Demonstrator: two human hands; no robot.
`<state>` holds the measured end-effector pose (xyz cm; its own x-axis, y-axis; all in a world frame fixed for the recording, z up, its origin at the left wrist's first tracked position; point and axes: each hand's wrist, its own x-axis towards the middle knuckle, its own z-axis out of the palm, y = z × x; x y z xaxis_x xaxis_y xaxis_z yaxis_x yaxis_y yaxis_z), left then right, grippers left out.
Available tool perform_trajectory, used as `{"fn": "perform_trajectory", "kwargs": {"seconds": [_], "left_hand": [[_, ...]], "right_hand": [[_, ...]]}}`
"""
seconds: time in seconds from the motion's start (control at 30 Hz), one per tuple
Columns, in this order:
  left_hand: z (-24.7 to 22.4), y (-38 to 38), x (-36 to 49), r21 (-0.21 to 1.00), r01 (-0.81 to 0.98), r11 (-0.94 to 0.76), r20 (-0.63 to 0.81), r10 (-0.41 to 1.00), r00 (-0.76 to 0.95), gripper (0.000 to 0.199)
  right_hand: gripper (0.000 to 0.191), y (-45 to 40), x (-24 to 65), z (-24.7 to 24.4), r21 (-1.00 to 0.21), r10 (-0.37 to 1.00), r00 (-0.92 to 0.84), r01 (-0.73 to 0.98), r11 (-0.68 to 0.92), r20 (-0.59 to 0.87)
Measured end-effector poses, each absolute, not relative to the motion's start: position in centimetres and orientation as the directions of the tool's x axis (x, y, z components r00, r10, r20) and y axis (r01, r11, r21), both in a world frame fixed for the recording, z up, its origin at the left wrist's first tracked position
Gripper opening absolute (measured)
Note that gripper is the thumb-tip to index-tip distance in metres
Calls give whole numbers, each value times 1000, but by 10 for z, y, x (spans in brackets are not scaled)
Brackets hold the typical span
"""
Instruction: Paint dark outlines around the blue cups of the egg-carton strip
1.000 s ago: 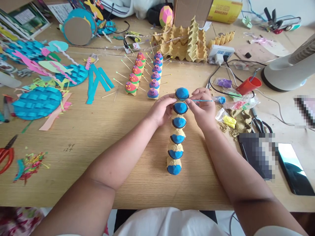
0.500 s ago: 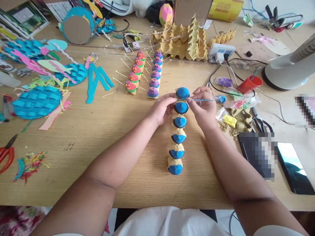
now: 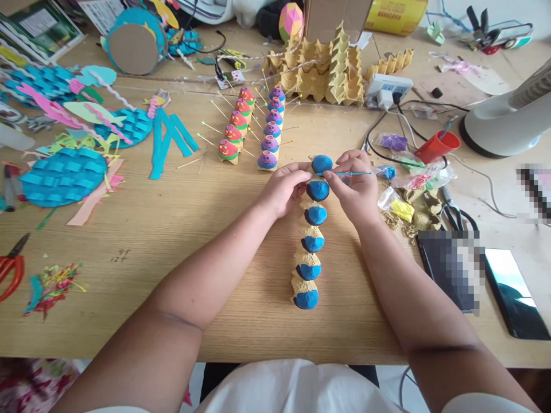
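In the middle of the frame, an egg-carton strip [image 3: 309, 260] lies lengthwise on the table [image 3: 241, 258], blue caps [image 3: 315, 215] showing. The left hand [image 3: 284, 192] pinches its side near the upper end, probably to steady it. The right hand [image 3: 356, 188] pinches a thin blue stick [image 3: 359, 173] crosswise between the top two caps. At upper centre, red [image 3: 233, 135] and purple strips [image 3: 271, 144] stand aside, perhaps sparing their pins [image 3: 198, 135].

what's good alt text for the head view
A person's left hand holds a strip of six blue-topped cups on a table while the right hand holds a thin blue stick near the strip's far end. Beyond stand a red and green strip and a purple and blue one.
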<state>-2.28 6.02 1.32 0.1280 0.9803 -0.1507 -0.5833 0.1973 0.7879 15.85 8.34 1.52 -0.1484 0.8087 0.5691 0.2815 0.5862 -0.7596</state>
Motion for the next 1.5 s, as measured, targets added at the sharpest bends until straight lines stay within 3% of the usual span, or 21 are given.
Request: {"fn": "perform_trajectory", "kwargs": {"seconds": [0.53, 0.97, 1.5], "left_hand": [[17, 60, -19, 804, -560, 201, -175, 979, 100, 12], [12, 62, -21, 815, -550, 183, -170, 983, 75, 12], [18, 59, -19, 844, -483, 234, -243, 969, 43, 15]], "right_hand": [[38, 85, 158, 13, -741, 779, -157, 242, 626, 607], [20, 86, 159, 13, -735, 788, -174, 287, 615, 591], [26, 84, 160, 15, -726, 771, -193, 260, 637, 607]]}}
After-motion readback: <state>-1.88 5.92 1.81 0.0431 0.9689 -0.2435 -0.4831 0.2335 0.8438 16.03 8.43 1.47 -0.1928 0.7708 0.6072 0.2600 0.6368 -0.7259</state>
